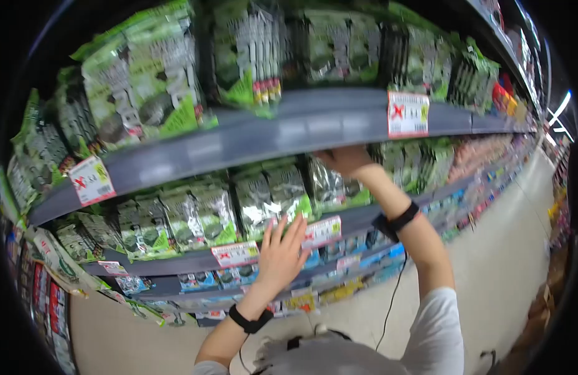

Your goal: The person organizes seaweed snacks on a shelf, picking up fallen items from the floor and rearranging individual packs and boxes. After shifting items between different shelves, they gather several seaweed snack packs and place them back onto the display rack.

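Note:
My left hand (282, 255) is open in front of the middle shelf's edge, fingers spread and pointing up. Its fingertips overlap the lower part of a shiny green snack packet (264, 197) between two price tags. Higher and to the right, my right hand (348, 160) reaches under the upper shelf (251, 134), at the top of another green packet (339, 187). The shelf edge and shadow hide most of its fingers, so I cannot tell what they hold. Both wrists wear a black band.
Upright green packets (145, 81) line the upper shelf, which juts out above my hands. A price tag (408, 114) hangs on its edge, another price tag (323, 231) beside my left fingers. Blue packets (198, 281) fill a lower shelf. A thin cable (394, 297) dangles by my right arm over the floor (489, 250).

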Demonstrator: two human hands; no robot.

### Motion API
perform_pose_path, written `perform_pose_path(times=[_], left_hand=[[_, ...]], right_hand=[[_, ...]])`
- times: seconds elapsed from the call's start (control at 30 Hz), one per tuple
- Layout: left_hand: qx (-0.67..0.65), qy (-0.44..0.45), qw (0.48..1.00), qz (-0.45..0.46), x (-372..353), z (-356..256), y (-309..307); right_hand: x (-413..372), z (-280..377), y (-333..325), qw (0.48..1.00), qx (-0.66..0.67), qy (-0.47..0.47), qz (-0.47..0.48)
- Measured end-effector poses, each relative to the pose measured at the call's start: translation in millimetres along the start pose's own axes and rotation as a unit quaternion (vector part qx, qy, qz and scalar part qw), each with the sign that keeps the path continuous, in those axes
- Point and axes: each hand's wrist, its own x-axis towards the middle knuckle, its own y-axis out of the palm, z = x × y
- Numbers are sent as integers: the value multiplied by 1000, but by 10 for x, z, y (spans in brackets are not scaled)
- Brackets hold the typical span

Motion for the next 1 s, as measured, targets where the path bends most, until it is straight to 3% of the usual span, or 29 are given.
perform_pose_path(times=[0.07,0.1,0.17,0.3,0.37,0.43,0.5,0.57,0.63,0.7,0.73,0.9,1.0], left_hand=[[7,-12,1000,-12,-209,28,93],[30,8,999,-37,207,33,3],[37,-1,999,-27,96,-64,14],[32,-21,999,-34,41,-159,5],[21,-25,999,-39,26,-189,17],[13,-47,998,-48,20,-261,15],[1,-61,996,-61,33,-304,8],[-4,-63,995,-78,17,-317,-15],[-22,-52,996,-70,-4,-284,-58],[-13,-52,995,-80,-49,-229,-226],[4,-56,994,-89,-70,-175,-343],[108,-35,987,-110,-123,25,-1361],[187,-36,975,-118,-194,140,-2153]], right_hand=[[-115,113,227,999,34,-17,-8],[209,-144,-46,997,47,-43,-52],[139,-126,-14,995,81,-54,-37],[-29,-13,-39,990,16,-96,-103],[-189,196,-306,977,11,-175,-119],[-362,415,-700,965,123,-217,81],[-444,539,-1093,926,183,-325,63],[-324,621,-1697,918,225,-319,67],[-19,577,-2106,917,245,-314,-29],[363,503,-2319,917,305,-244,-76],[577,486,-2408,927,314,-198,-48],[1417,633,-2324,955,295,-13,29],[1598,798,-2077,971,237,-38,7]])
